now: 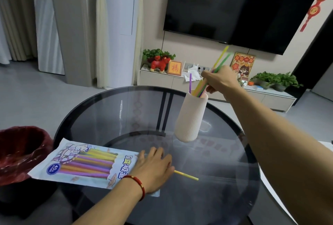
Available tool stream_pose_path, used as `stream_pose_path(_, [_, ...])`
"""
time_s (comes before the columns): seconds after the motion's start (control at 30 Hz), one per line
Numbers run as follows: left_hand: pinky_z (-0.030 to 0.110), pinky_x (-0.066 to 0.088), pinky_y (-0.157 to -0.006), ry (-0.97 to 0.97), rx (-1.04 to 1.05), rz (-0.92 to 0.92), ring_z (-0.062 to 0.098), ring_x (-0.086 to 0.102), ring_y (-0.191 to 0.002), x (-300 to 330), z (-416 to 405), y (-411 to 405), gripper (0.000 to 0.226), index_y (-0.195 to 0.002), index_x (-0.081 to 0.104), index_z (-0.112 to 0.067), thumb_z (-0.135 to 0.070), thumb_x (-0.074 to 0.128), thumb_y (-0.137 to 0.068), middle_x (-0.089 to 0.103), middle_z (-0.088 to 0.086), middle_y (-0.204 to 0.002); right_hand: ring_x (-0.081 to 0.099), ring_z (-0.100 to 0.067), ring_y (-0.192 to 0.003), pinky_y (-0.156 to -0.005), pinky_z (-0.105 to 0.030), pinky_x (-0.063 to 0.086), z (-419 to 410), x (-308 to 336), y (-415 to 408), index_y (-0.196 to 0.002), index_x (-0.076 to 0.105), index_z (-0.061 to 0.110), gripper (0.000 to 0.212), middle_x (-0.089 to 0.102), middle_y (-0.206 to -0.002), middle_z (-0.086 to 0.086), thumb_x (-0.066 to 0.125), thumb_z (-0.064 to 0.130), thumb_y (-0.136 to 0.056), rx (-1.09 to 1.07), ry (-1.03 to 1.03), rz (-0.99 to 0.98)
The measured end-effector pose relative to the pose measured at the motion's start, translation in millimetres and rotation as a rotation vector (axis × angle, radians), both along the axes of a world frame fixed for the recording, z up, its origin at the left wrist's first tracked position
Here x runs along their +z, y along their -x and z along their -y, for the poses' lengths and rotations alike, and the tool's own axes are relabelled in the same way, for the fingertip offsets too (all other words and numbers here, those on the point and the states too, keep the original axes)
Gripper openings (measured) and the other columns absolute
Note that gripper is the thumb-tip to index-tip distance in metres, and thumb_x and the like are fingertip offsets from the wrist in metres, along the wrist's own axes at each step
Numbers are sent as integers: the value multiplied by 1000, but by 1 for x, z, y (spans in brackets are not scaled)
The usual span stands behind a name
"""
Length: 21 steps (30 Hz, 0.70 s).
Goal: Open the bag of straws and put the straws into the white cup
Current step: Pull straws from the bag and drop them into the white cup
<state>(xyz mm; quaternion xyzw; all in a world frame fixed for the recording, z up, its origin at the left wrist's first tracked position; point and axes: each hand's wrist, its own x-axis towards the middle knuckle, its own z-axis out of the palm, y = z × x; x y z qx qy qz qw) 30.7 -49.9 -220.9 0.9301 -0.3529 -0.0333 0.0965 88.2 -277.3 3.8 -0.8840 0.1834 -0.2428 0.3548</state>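
Our left hand is pressing flat on the straw bag; our right hand is pinching straws in the white cup.

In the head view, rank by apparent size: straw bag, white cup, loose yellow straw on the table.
1. straw bag
2. white cup, though it stands farther off, so the gap is unsure
3. loose yellow straw, partly under the left hand
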Motion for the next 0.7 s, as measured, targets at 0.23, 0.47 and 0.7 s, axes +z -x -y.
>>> stream_pose_path(0.23, [52, 23, -111, 12, -7, -16, 22, 37, -120, 1, -1, 0, 30, -111, 50, -29, -50, 30, -101, 44, -1, -121, 71, -27, -89, -78, -42, 62, -2, 0, 7, -121, 66, 2, 36, 73, -115, -17, 63, 30, -100, 0, 189, 108])
stream_pose_path(0.47, [58, 14, -118, 20, -11, 10, 24, 33, -132, 1, -2, 1, 40, -130, 47, -27, -51, 33, -101, 44, 1, -133, 49, -30, -129, -103, -40, 39, -6, -16, 19, -130, 65, 5, 44, 61, -136, -17, 38, 30, -107, 68, 406, 244])
stream_pose_path(0.7, [64, 5, -119, -40, 1, 35, 25, 19, -144, 13, -22, -6, 85, -150, 26, -32, -81, 33, -81, 31, 2, -152, 42, -27, -146, -114, -37, 33, 0, -19, 30, -157, 39, 12, 48, 44, -162, -15, 37, 29, -112, 193, 353, 255])
